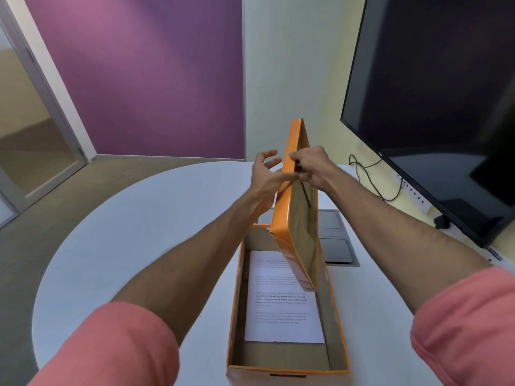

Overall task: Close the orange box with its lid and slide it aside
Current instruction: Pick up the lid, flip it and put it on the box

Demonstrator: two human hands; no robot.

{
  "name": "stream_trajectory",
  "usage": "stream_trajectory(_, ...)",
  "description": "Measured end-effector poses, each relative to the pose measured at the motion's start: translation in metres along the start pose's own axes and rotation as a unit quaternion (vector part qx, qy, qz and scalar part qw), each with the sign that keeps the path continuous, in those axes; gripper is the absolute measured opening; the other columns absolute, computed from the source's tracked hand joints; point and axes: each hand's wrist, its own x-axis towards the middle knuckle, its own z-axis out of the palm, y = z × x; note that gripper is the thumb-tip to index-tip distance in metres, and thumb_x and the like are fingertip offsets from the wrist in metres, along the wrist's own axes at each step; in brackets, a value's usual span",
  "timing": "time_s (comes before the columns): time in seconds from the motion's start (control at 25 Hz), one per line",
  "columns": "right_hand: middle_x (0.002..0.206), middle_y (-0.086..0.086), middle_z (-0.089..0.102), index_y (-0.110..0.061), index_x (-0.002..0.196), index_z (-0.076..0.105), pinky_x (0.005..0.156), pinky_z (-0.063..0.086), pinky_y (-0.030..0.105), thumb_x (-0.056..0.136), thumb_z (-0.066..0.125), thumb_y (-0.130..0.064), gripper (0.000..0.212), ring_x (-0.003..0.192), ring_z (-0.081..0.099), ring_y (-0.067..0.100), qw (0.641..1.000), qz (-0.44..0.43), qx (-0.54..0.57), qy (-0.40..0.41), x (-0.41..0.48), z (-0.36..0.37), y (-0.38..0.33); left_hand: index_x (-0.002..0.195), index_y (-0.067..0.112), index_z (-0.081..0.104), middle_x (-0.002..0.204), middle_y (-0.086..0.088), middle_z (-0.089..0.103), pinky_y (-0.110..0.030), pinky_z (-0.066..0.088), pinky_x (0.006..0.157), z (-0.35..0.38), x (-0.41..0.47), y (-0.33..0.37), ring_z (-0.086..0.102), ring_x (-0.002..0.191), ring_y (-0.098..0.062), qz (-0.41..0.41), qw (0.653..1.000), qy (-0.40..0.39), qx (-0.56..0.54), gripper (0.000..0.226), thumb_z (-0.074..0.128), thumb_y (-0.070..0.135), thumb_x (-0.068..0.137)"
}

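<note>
— Lid (pixel 299 218) and orange box (pixel 288 366)?
— Lid tilted on edge above the open box, paper (pixel 284 316) inside.
— Hands?
— Right hand (pixel 312 165) pinches the lid's rim; left hand (pixel 264 174) spread, thumb touching it.
— Around?
— White round table (pixel 139 232), dark screen (pixel 434 107) right, purple wall (pixel 153 73) behind.

Orange box (pixel 233 316) and lid (pixel 284 218) — brown inside — white printed sheet (pixel 281 302), white table (pixel 139 232), purple wall (pixel 156 79).
</note>
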Motion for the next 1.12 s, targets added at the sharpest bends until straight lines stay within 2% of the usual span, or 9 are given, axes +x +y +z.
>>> stream_trajectory(0.16,0.086,0.017,0.059,0.003,0.094,0.059,0.054,0.052,0.036,0.096,0.048,-0.001,0.011,0.062,0.059,0.023,0.996,0.024,0.084,0.032,-0.001,-0.015,0.003,0.137,0.011,0.045,0.139,-0.006,0.050,-0.045,0.040,0.106,-0.017,0.002,-0.017,0.043,0.135,-0.027,-0.064,0.998,0.016,-0.007,0.060,0.067,0.036,0.088)
stream_trajectory(0.32,0.099,0.020,0.062,0.006,0.103,0.060,0.083,0.057,0.045,0.097,0.049,-0.006,0.017,0.074,0.064,0.026,0.987,0.035,0.156,0.024,0.001,-0.029,0.015,0.150,0.010,0.029,0.159,-0.007,0.028,-0.047,0.029,0.112,-0.058,-0.003,-0.059,0.027,0.145,-0.030,-0.205,0.974,0.036,0.094,0.075,0.035,0.060,0.095)
stream_trajectory(0.4,0.093,0.017,0.067,0.005,0.100,0.062,0.080,0.059,0.045,0.097,0.053,-0.012,0.019,0.075,0.067,0.027,0.982,0.047,0.181,0.024,0.004,-0.036,0.025,0.153,0.013,0.024,0.161,-0.008,0.023,-0.052,0.021,0.117,-0.077,-0.006,-0.075,0.023,0.147,-0.031,-0.240,0.964,0.045,0.109,0.077,0.026,0.064,0.094)
stream_trajectory(0.48,0.083,0.012,0.068,0.000,0.095,0.065,0.075,0.060,0.042,0.096,0.056,-0.018,0.020,0.068,0.067,0.025,0.983,0.062,0.167,0.039,0.006,-0.040,0.035,0.151,0.020,0.025,0.158,-0.008,0.030,-0.054,0.028,0.113,-0.090,-0.010,-0.082,0.036,0.141,-0.033,-0.255,0.959,0.029,0.120,0.075,0.021,0.067,0.093)
stream_trajectory(0.6,0.076,0.010,0.066,-0.005,0.084,0.065,0.079,0.058,0.041,0.095,0.057,-0.023,0.023,0.064,0.063,0.024,0.985,0.081,0.141,0.053,0.009,-0.046,0.050,0.140,0.029,0.041,0.128,-0.004,0.058,-0.050,0.047,0.090,-0.101,-0.015,-0.079,0.064,0.100,-0.024,-0.275,0.958,-0.029,0.074,0.070,0.019,0.072,0.089)
stream_trajectory(0.68,0.072,0.008,0.064,-0.007,0.080,0.064,0.070,0.057,0.037,0.095,0.057,-0.022,0.022,0.061,0.061,0.022,0.988,0.071,0.123,0.059,0.008,-0.049,0.061,0.136,0.029,0.044,0.117,-0.001,0.062,-0.050,0.048,0.088,-0.107,-0.016,-0.079,0.065,0.096,-0.023,-0.274,0.958,-0.022,0.078,0.068,0.021,0.071,0.089)
stream_trajectory(0.8,0.083,0.009,0.063,-0.011,0.102,0.061,0.062,0.053,0.031,0.097,0.053,-0.017,0.011,0.067,0.058,0.022,0.993,0.031,0.079,0.078,0.005,-0.055,0.087,0.137,0.021,0.046,0.128,-0.007,0.060,-0.053,0.047,0.095,-0.112,-0.017,-0.085,0.062,0.111,-0.031,-0.266,0.957,-0.002,0.115,0.064,0.025,0.064,0.094)
stream_trajectory(0.96,0.087,0.010,0.063,-0.003,0.110,0.062,0.062,0.051,0.029,0.100,0.047,-0.039,0.040,0.066,0.059,0.020,0.996,0.056,-0.030,0.057,-0.008,-0.063,0.129,0.123,0.007,0.057,0.119,-0.015,0.066,-0.045,0.056,0.083,-0.112,-0.030,-0.101,0.068,0.098,-0.028,-0.227,0.963,0.039,0.143,0.051,0.030,0.045,0.102)
stream_trajectory(1.12,0.123,0.018,0.064,-0.002,0.130,0.054,0.087,0.057,0.049,0.090,0.068,-0.028,0.050,0.101,0.067,0.034,0.993,0.110,-0.044,0.027,-0.026,-0.070,0.177,0.115,-0.004,0.061,0.112,-0.026,0.067,-0.053,0.056,0.089,-0.104,-0.051,-0.130,0.068,0.101,-0.041,-0.211,0.963,0.061,0.156,0.051,0.031,0.036,0.104)
